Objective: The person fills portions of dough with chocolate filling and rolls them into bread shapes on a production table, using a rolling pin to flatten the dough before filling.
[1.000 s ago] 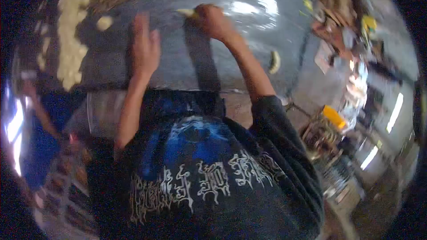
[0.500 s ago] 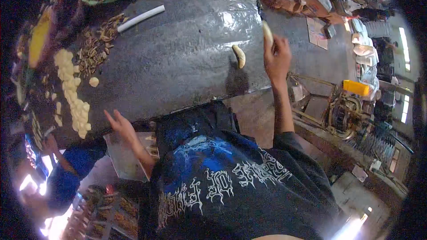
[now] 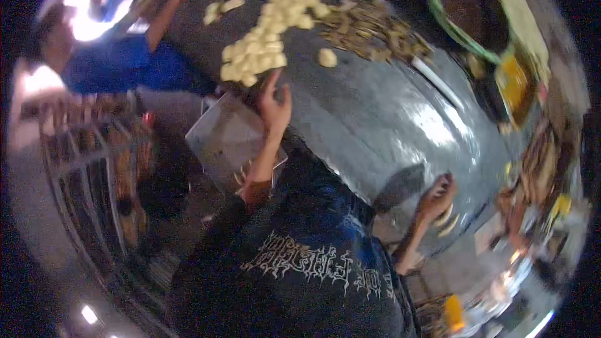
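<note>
My left hand [image 3: 275, 107] reaches over the table edge with thumb and fingers apart, its fingertips right by the near end of a heap of pale dough pieces [image 3: 270, 28]. Nothing shows in it. Loosely bent and a little blurred, my right hand [image 3: 437, 197] is above the dark table [image 3: 350, 122], with no object visible in its fingers. Close beside its wrist lie two pale, curved dough rolls [image 3: 448, 225]. One round dough piece [image 3: 327, 57] sits apart from the heap.
Thin brown strips [image 3: 375, 28] are piled beyond the dough. A white rod [image 3: 436, 81] lies near them, with a green-rimmed basket [image 3: 466, 15] at the far side. Below my left forearm is a metal tray [image 3: 225, 138]. A person in blue [image 3: 119, 62] works on the left.
The view has swung toward the left. My right hand no longer shows the dough roll it held, and two rolls now lie beside it. My left hand has come up to the dough heap.
</note>
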Available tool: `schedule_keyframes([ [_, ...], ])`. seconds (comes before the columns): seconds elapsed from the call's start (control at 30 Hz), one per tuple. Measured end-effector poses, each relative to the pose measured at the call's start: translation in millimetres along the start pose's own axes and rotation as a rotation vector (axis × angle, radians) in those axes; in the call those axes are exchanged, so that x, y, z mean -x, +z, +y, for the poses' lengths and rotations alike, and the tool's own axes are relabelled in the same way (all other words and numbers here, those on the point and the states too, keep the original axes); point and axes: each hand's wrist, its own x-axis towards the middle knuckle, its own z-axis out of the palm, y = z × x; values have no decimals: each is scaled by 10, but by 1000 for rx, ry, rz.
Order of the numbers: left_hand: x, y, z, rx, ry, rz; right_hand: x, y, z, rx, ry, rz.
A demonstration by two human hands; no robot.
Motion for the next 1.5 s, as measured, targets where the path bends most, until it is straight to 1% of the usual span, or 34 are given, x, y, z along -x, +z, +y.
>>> schedule_keyframes([
  [0.03,-131,-65,-39,2,-29,-2,16,262,-320,-3,-75,-115],
  [0.07,-240,-113,-84,13,-54,-19,-16,671,-601,-38,-250,-219],
  [0.1,-319,-141,-137,2,-67,9,-51,1129,-918,-72,-416,-315],
  [0.13,-411,-154,-187,-6,-77,31,-49,1357,-1504,-170,-409,-558],
  [0.17,-476,-176,-216,-14,-86,45,-58,1709,-1796,-202,-545,-663],
  [0.2,-538,-235,-209,-10,-90,51,-47,1877,-2328,-144,-599,-789],
  [0.23,-596,-294,-168,-6,-89,59,12,2260,-2576,-216,-669,-819],
  [0.27,-626,-343,-157,1,-80,68,87,2525,-2840,-258,-630,-854],
  [0.3,-650,-382,-206,29,-145,47,139,2768,-3103,-299,-588,-887],
  [0.37,-694,-430,-330,101,-262,14,226,3293,-3373,-293,-796,-667],
  [0.4,-694,-435,-389,268,-327,7,246,3339,-3468,-321,-626,-763],
  [0.47,-759,-540,-258,90,-311,-63,248,3385,-3617,-375,-266,-930],
  [0.5,-780,-576,-187,-2,-305,-99,219,3306,-3586,-378,-247,-952],
  [0.6,-732,-540,-247,289,-514,-262,193,2728,-3232,-364,-176,-1029],
  [0.63,-699,-505,-254,390,-618,-302,224,2501,-3006,-337,-143,-1061],
  [0.7,-652,-401,-231,590,-823,-380,373,2098,-2373,-437,-171,-1094],
  [0.73,-687,-336,-141,559,-885,-403,391,1773,-2314,-466,-2,-1142],
  [0.77,-684,-260,-123,531,-844,-357,402,1467,-2289,-496,170,-1179],
  [0.83,-633,-56,-129,479,-754,-271,427,1025,-1917,-535,289,-1217],
  [0.87,-604,102,-171,760,-811,-175,415,869,-1809,-558,343,-1235],
  [0.97,-511,344,-172,921,-794,12,434,454,-1641,-607,261,-1040],
  [1.0,-463,419,-170,937,-779,29,409,353,-1591,-646,211,-976],
  [1.1,-139,510,42,816,-640,-139,239,13,-1509,-460,-112,-712],
  [1.2,447,612,311,332,-164,-457,160,-85,-1339,-924,198,-453],
  [1.23,639,517,820,57,-132,-627,93,6,-1063,-874,85,-449],
  [1.27,1021,788,700,84,61,-566,101,3,-911,-619,90,-411],
  [1.3,1119,694,1143,45,-100,-699,94,-24,-785,-361,89,-376],
  [1.37,1398,833,1244,49,-77,-636,173,-134,-463,-304,108,-309],
  [1.4,1430,866,1164,10,-12,-584,229,-199,-329,-276,117,-282],
  [1.47,1432,827,949,-72,96,-481,406,-381,-290,-359,80,-296],
  [1.5,1409,775,898,-35,77,-412,465,-450,-274,-400,59,-305],
])
